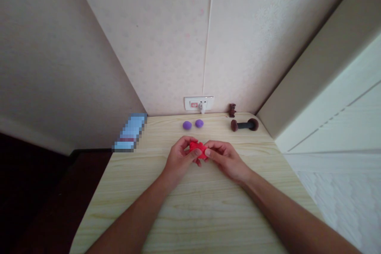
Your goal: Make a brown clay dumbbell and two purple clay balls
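A small red knobbly object [198, 150] is held over the middle of a light wooden table [190, 214]. My left hand [180, 159] grips its left side with fingers curled round it. My right hand [224, 158] pinches its right side, thumb on top. Both hands meet at the object, a little above the tabletop. What the object is exactly I cannot make out.
Two purple lumps [187, 125] [199, 123] lie near the table's far edge. A dark dumbbell [244, 125] and a small brown figure [232, 110] sit at the back right. A wall socket with a plug [199, 103] is behind. A white panel [342, 127] stands on the right.
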